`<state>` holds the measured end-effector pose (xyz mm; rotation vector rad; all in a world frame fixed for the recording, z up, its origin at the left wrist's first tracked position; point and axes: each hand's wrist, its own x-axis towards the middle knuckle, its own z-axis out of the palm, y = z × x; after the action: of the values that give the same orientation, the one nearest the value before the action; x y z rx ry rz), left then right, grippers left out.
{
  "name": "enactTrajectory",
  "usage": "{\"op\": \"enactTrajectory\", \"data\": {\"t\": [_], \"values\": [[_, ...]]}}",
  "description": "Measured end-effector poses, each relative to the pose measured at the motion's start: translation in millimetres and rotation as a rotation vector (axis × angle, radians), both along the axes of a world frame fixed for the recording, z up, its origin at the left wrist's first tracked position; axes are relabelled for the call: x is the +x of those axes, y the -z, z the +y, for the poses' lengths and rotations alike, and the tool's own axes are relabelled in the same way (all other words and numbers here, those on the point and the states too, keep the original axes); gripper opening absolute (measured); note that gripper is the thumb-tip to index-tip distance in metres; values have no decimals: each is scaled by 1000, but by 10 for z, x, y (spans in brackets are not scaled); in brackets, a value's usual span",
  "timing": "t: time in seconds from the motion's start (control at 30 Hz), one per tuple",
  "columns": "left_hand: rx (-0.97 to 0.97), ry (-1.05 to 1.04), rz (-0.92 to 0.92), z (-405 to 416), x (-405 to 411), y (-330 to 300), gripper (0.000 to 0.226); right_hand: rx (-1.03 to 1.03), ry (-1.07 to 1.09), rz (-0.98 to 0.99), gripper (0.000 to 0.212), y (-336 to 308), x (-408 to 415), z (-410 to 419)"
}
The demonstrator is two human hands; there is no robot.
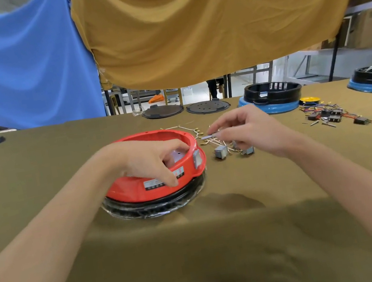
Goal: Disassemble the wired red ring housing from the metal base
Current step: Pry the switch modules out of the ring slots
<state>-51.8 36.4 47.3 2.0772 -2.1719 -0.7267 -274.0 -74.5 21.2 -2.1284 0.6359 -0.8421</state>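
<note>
Now: both hands busy at red ring housing (137,181).
L hand (149,162) grips its rim; R hand (250,129) pinches small metal pin (207,136) beside it.

Blue cloth (17,63) and mustard cloth (209,24) (both sagging) behind table (201,262).

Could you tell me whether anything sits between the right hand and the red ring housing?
Nothing blocks it. The right hand, pinching a small metal pin, hovers beside the red ring housing; only loose wires lie below.

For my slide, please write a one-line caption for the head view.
Left hand grips the red ring housing; right hand holds a small connector.
</note>
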Motion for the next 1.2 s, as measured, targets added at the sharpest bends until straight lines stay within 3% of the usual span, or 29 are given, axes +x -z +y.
{"op": "enactTrajectory", "data": {"t": [0.13,0.23,0.4,0.6,0.73,0.97,1.2], "values": [[-162,-59,1,-47,-113,98,37,-27,-66,174,13,-130,14,-24],[-319,-70,61,-51,-171,314,24,-24,-82,237,13,-176,86,-45],[-554,-20,-29,-41,-157,451,40,-48,-70,324,14,-279,144,-112],[-464,83,86,16,11,381,34,-26,-168,367,19,-353,169,-44],[-408,108,-5,25,103,273,21,-41,-212,399,16,-390,213,20],[-563,159,43,126,83,481,11,-25,-275,425,11,-400,263,55],[-562,174,151,126,105,469,11,-23,-352,567,6,-598,425,-42]]}}
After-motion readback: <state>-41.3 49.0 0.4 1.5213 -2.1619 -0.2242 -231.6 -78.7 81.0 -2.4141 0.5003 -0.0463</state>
